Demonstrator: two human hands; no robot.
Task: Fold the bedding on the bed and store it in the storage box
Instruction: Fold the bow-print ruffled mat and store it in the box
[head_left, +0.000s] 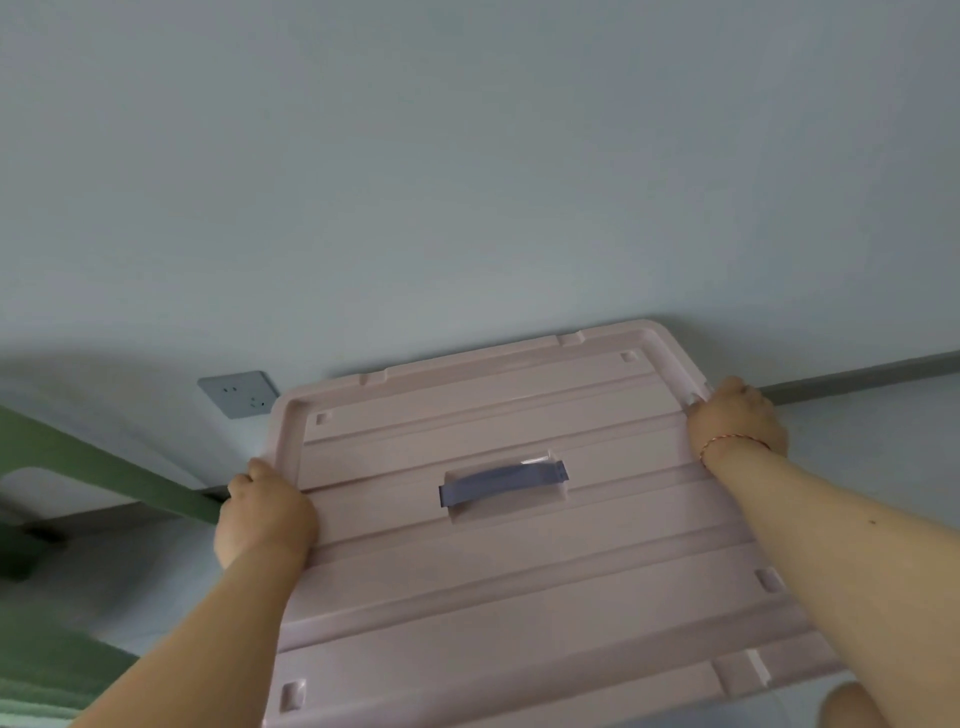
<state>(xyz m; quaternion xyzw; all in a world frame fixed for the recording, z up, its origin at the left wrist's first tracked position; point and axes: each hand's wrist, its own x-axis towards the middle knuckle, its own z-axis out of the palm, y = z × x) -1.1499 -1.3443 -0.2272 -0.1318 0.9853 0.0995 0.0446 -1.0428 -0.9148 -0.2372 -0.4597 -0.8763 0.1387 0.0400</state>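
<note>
Both hands are on the lid here, one per side: the left hand (265, 512) is curled over the left edge about halfway along, and the right hand (735, 418) is wrapped round the far right edge near the corner, thin red string bracelet (732, 442) on that wrist. So both are gripping, nothing loose. The thing they're holding is the big pink lid (498, 525) of the storage box, which fills most of the lower view, spanning between the two arms and tilted so its far edge sits close to the pale wall (467, 156). Can't see the box body itself, so I honestly can't tell if the lid is going on, coming off, or just being pressed down, and no bedding is in view either. Handling-wise I'd guess it's light, thin moulded plastic, ribbed so fairly stiff but likely to flex or twist if you lift it by one corner, and smooth enough to slip. Taking it by opposite rims like this looks like the sensible hold; the raised lip gives fingers something to hook under. There's also a grey-blue handle (503, 480) in the middle, between the hands and untouched, which is probably for carrying the closed box, not for seating the lid. Off to the left there's a green frame (104, 467), and a grey wall socket (239, 393) just beyond the lid's far left corner.
</note>
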